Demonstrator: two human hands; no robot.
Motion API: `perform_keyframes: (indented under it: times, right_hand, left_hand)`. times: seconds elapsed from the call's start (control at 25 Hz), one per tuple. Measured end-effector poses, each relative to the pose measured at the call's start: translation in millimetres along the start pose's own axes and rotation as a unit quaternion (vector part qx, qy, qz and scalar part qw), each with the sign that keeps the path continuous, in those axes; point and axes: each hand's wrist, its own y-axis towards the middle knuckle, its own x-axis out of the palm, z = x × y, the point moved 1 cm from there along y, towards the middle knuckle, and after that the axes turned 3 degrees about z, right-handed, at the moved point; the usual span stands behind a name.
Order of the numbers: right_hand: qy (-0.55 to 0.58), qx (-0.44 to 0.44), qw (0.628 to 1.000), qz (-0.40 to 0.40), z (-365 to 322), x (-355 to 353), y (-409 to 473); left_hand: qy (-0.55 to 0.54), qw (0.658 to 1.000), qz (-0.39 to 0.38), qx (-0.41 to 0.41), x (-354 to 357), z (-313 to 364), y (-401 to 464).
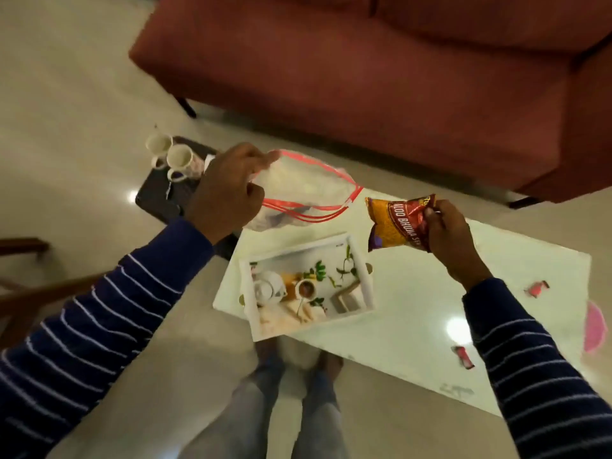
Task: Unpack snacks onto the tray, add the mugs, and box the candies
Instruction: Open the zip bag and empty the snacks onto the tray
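left hand [228, 190] grips clear red-trimmed plastic bag [304, 190] rim, above table [414, 293] | right hand [447, 240] pinches crinkly snack packet [397, 226] beside white tray [308, 286] | 2 mugs [175, 159] on dark stool [165, 197] | 2 red candies [463, 357] near right sleeve

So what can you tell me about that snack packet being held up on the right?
The snack packet is a crinkly foil-like pouch, orange-yellow in the middle with dark red ends and a purple corner. White lettering along it reads "ALOO BHUJIA". It looks sealed and full. The right hand pinches it by one end, holding it tilted in the air above the white table, just beyond the far right corner of the white tray. Nothing else touches it; the clear plastic bag it sits beside is apart from it.
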Motion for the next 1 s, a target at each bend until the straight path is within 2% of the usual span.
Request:
perform_keyframes:
  times: [0.2,0.32,0.48,0.52,0.6,0.68,0.72,0.8,0.84,0.92,1.0]
  right_hand:
    - [-0.066,0.041,0.993,-0.085,112.3,118.6,4.3]
    - [-0.101,0.044,0.988,-0.108,145.5,164.6,21.3]
    - [-0.111,0.094,0.981,-0.128,163.6,201.3,37.4]
    - [-0.109,0.111,0.981,-0.111,160.1,201.4,34.3]
    - [-0.077,0.117,0.99,-0.014,136.3,184.5,19.4]
    - [0.037,0.063,0.992,0.106,86.1,148.9,-8.0]
    - [0.12,0.019,0.985,0.12,57.7,132.0,-24.7]
    - [0.217,-0.096,0.97,0.046,3.1,112.6,-59.3]
    - [0.214,-0.129,0.968,-0.023,-18.9,113.1,-74.7]
    - [0.117,-0.144,0.969,-0.163,-40.1,132.9,-90.7]
    - [-0.034,-0.134,0.961,-0.242,-38.4,167.5,-87.9]
  left_hand:
    - [0.003,0.999,-0.045,-0.013,87.6,-33.4,-40.5]
    - [-0.01,0.998,-0.068,-0.001,123.0,-40.7,-58.1]
    - [-0.008,0.995,-0.094,-0.015,150.9,-45.7,-72.1]
    - [-0.006,0.995,-0.098,-0.022,153.5,-46.8,-75.0]
    - [-0.011,0.994,-0.102,-0.029,155.1,-46.4,-79.9]
    - [-0.016,0.994,-0.107,-0.032,155.7,-43.3,-84.6]
    - [-0.016,0.994,-0.109,-0.03,156.9,-42.0,-87.5]
    - [-0.028,0.993,-0.113,-0.022,160.2,-39.9,-92.4]
    - [-0.037,0.993,-0.114,-0.019,162.6,-39.1,-94.6]
    - [-0.052,0.993,-0.106,-0.019,167.9,-36.7,-99.4]
    - [-0.069,0.993,-0.094,-0.029,172.0,-34.4,-103.4]
